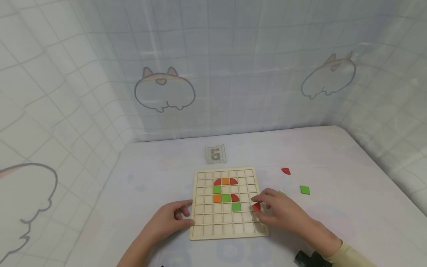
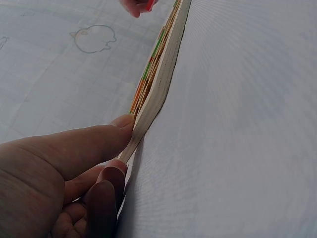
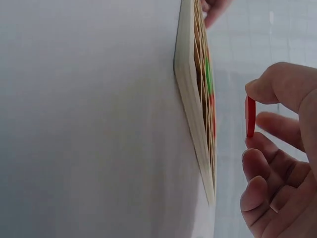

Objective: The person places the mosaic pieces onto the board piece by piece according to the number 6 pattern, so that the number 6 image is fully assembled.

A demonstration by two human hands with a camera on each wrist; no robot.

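A pale wooden grid board (image 1: 207, 230) lies on the table, bearing several tiles: an orange square tile (image 1: 225, 181), a green square tile (image 1: 236, 206), a red quarter-round tile (image 1: 235, 197) and others. My left hand (image 1: 170, 218) rests against the board's left edge, thumb and a finger touching the rim apart from each other. Over the board's right edge, my right hand (image 1: 281, 211) pinches a red tile (image 3: 250, 116) between thumb and fingers. In the right wrist view this tile is upright and edge-on, apart from the board, so its full outline is hidden.
Behind the board lies a small patterned sheet (image 1: 215, 154). To the right are a loose red quarter-round tile (image 1: 285, 171), a green square tile (image 1: 305, 190) and another green piece (image 1: 282, 193) mostly behind my hand. A black object (image 1: 311, 259) shows by the right wrist.
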